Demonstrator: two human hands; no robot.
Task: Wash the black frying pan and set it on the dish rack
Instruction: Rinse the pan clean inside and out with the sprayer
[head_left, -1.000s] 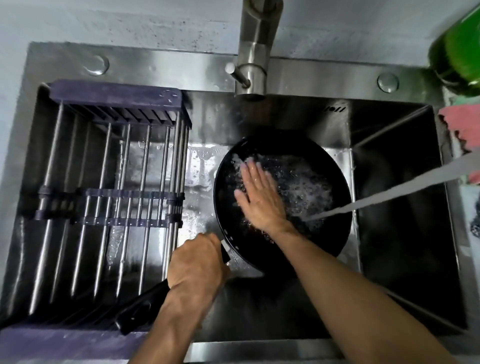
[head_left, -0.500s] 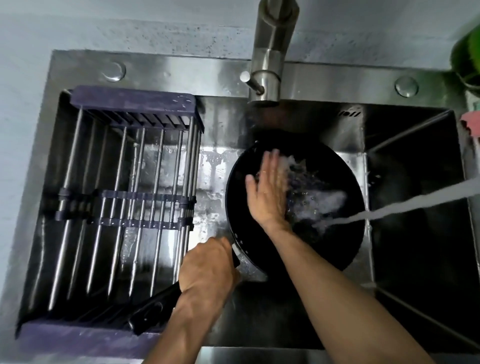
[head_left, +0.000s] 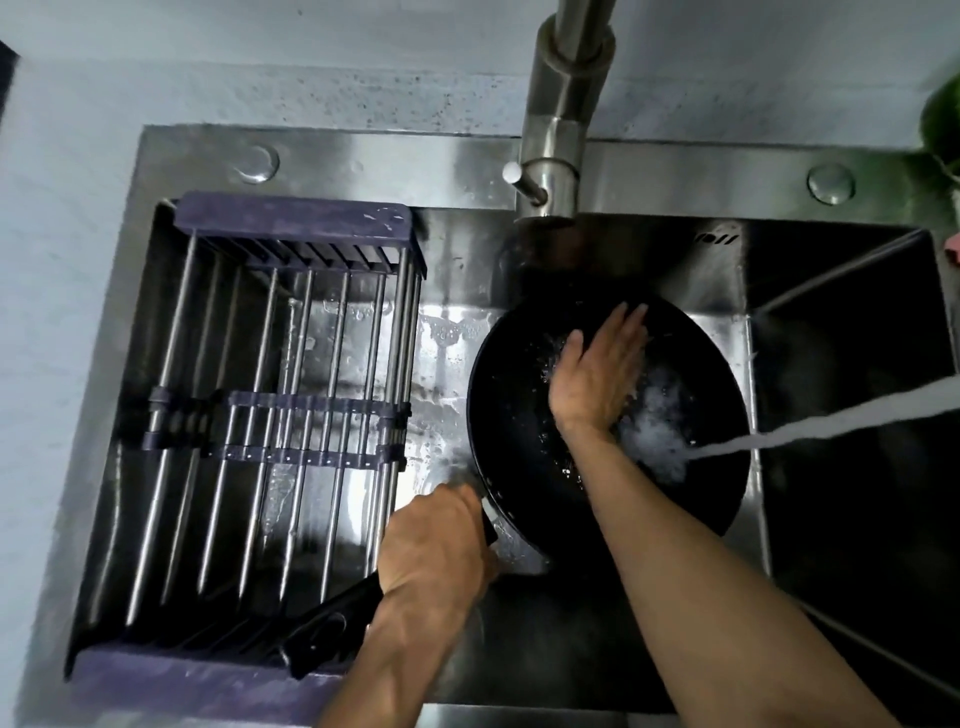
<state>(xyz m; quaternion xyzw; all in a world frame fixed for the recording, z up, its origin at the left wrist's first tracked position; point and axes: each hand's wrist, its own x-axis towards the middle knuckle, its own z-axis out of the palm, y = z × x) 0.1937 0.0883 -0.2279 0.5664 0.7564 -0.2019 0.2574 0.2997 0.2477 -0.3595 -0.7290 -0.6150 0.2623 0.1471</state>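
Note:
The black frying pan (head_left: 511, 395) sits tilted in the middle of the steel sink, wet and foamy inside. My left hand (head_left: 436, 545) is closed around its black handle (head_left: 327, 631), which points to the lower left. My right hand (head_left: 597, 371) lies flat inside the pan with fingers spread, pressed on the pan's upper middle. A stream of water (head_left: 810, 436) comes in from the right and lands in the pan beside my right wrist. The dish rack (head_left: 291, 415), steel rods with purple end bars, spans the sink's left half and holds nothing.
The steel faucet (head_left: 558, 140) rises behind the pan at the sink's back rim. The sink's right part (head_left: 852, 395) is dark and deep. A green object (head_left: 943, 124) and a pink thing (head_left: 953, 249) sit at the far right edge.
My right hand has slid across the pan's inside, from the left part toward the upper middle. The view has shifted, so everything sits further right. My left hand still grips the handle.

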